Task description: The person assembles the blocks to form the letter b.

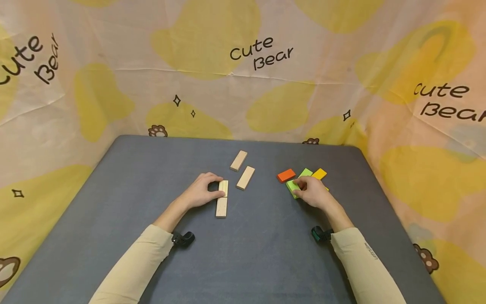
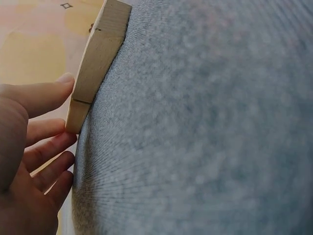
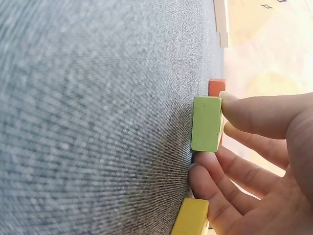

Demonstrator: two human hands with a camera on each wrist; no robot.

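Note:
Two plain wooden blocks lie end to end, the nearer wooden block [image 1: 221,207] touching the farther wooden block [image 1: 224,185]. My left hand [image 1: 201,191] is at the farther one, thumb by the seam and index finger at its far end. In the left wrist view the thumb [image 2: 51,95] rests at the edge of the wood and the other fingers are spread beyond. My right hand [image 1: 313,192] pinches a light green block [image 1: 292,188] between thumb and fingers, low over the table. In the right wrist view this green block [image 3: 206,123] shows its long narrow side.
Two more wooden blocks, the farther block [image 1: 238,160] and the nearer block [image 1: 245,177], lie between the hands. An orange block [image 1: 286,175], another green block [image 1: 305,172] and yellow block [image 1: 319,173] surround the right hand. Printed cloth walls [image 1: 212,109] enclose the grey table [image 1: 250,261].

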